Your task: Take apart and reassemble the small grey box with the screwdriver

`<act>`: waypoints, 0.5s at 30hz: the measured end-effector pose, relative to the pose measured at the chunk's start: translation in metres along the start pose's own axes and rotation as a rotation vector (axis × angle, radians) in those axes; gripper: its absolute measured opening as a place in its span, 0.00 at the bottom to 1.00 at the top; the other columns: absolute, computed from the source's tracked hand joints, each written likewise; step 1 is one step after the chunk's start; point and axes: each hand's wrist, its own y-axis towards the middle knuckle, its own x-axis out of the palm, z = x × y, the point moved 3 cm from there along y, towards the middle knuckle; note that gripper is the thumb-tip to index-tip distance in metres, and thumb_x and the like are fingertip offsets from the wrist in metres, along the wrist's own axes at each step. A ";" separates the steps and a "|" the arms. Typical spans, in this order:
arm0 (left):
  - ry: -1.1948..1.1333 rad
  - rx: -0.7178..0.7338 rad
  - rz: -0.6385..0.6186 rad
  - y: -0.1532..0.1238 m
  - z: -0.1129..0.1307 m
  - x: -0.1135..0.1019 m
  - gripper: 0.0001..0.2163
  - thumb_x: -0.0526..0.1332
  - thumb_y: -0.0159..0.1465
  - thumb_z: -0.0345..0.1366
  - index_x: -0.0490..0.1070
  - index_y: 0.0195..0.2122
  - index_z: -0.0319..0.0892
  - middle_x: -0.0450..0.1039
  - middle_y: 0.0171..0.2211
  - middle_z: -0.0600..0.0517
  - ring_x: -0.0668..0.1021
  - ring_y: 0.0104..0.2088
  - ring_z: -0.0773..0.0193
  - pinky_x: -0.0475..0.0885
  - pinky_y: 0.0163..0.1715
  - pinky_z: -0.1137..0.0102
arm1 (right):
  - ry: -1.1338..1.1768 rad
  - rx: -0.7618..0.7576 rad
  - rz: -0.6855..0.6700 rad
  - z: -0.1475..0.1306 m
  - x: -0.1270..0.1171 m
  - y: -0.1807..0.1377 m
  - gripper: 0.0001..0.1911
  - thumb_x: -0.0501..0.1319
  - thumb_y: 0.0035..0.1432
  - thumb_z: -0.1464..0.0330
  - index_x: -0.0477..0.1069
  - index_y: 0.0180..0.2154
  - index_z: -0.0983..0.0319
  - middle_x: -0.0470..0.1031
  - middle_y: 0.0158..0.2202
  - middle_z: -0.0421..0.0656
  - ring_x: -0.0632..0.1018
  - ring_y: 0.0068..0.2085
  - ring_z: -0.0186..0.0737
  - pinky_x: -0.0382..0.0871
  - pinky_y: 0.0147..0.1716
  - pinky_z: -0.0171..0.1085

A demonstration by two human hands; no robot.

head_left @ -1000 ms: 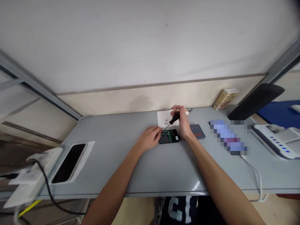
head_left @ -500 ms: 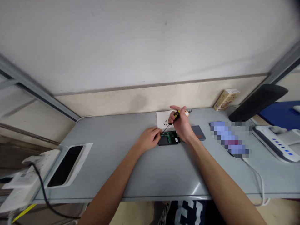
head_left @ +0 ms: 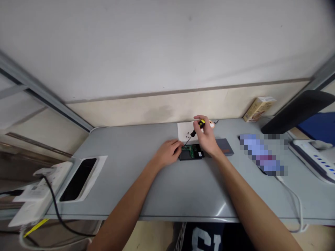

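Observation:
A small black case with a green circuit board (head_left: pixel 191 152) lies in the middle of the grey table (head_left: pixel 167 184). My left hand (head_left: pixel 169 152) rests closed at its left edge and steadies it. My right hand (head_left: pixel 208 137) pinches a small screwdriver (head_left: pixel 195 131) with a black and yellow handle. The screwdriver tilts down to the left, and its tip touches the board's near-left corner. Behind the board lies a white paper (head_left: pixel 186 130) with a few dark screws on it.
A grey flat box (head_left: pixel 223 146) lies right of the board. A blurred object (head_left: pixel 261 155) with a white cable sits further right, a cardboard carton (head_left: pixel 259 108) against the wall. A white power strip (head_left: pixel 42 190) and a rectangular table opening (head_left: pixel 77 179) are at the left.
My right hand has turned the screwdriver a little, and the yellow end of its handle shows more. The view has shifted slightly. My left hand stays on the case.

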 end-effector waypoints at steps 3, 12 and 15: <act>0.004 -0.006 -0.009 0.000 0.002 -0.002 0.11 0.51 0.73 0.30 0.74 0.47 0.43 0.78 0.41 0.48 0.78 0.42 0.59 0.73 0.46 0.62 | 0.004 0.011 -0.087 -0.001 0.002 -0.001 0.17 0.61 0.67 0.55 0.69 0.53 0.54 0.73 0.36 0.39 0.73 0.36 0.38 0.68 0.39 0.39; 0.053 -0.035 -0.041 -0.004 -0.001 -0.002 0.12 0.51 0.74 0.32 0.74 0.48 0.44 0.76 0.40 0.48 0.78 0.42 0.57 0.73 0.48 0.60 | -0.170 -0.128 -0.015 -0.038 -0.016 0.003 0.07 0.59 0.69 0.61 0.71 0.47 0.53 0.74 0.32 0.40 0.77 0.35 0.41 0.70 0.39 0.41; 0.016 -0.089 -0.057 -0.007 0.005 -0.009 0.13 0.50 0.76 0.37 0.71 0.54 0.45 0.75 0.44 0.47 0.77 0.46 0.56 0.72 0.52 0.57 | -0.537 -0.161 -0.177 -0.047 -0.040 0.003 0.09 0.58 0.68 0.65 0.76 0.46 0.53 0.76 0.44 0.44 0.78 0.43 0.44 0.71 0.46 0.44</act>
